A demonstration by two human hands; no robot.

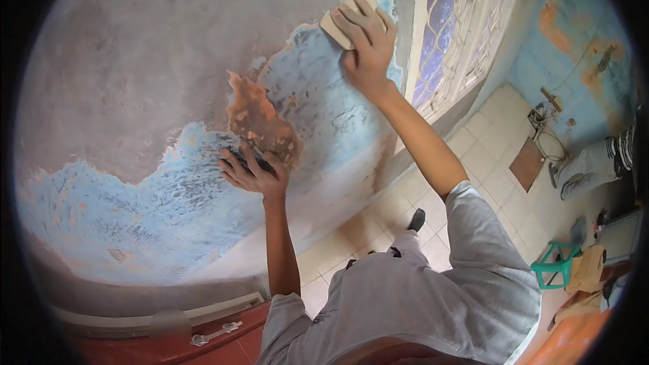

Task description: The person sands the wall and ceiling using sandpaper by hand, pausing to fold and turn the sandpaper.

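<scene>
My right hand is high on the wall, close to the window frame. Its fingers wrap over a cream-coloured, sponge-like block and press its face against the wall. Lower and to the left, my left hand has its fingers spread on the wall and holds nothing that I can see. Around both hands the surface is patchy: grey coating above, worn light-blue paint below. A bare reddish-brown patch shows just above my left fingers.
A window with a patterned grille stands right of my right hand. Below are floor tiles, a green stool and a brown board. Another person's legs are at the far right. A red chest-like surface with a latch sits lower left.
</scene>
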